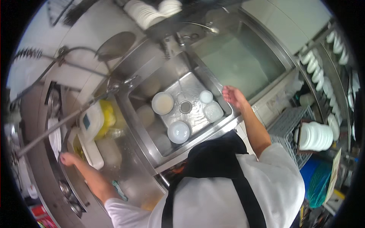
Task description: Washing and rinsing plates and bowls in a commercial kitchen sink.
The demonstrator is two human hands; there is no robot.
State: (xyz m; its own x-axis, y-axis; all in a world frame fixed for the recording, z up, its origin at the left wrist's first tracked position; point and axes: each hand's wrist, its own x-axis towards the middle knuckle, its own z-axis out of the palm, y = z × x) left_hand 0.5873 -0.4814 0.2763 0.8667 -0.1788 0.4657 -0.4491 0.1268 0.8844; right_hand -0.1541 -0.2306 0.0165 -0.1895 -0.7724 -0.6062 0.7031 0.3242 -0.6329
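Observation:
Out to the left, my left hand (pixel 67 159) is at the lower end of a stack of white plates (pixel 54 134) on a metal shelf; its fingers are too small to make out. My right hand (pixel 232 96) is curled over the right rim of a stainless steel sink (pixel 199 82); whether it touches the rim I cannot tell. In the sink basin, around the drain (pixel 185 107), stand a round bowl with cloudy liquid (pixel 162 103), a white round bowl (pixel 178 132), a small white cup (pixel 206 97) and a squarish white dish (pixel 213 111).
A second basin full of cloudy water (pixel 236 57) lies to the right. White plates (pixel 315 136) stand in a rack beyond it. Plastic tubs (pixel 91 121) and a white tray (pixel 92 154) sit on the left counter, under a spray hose (pixel 54 125).

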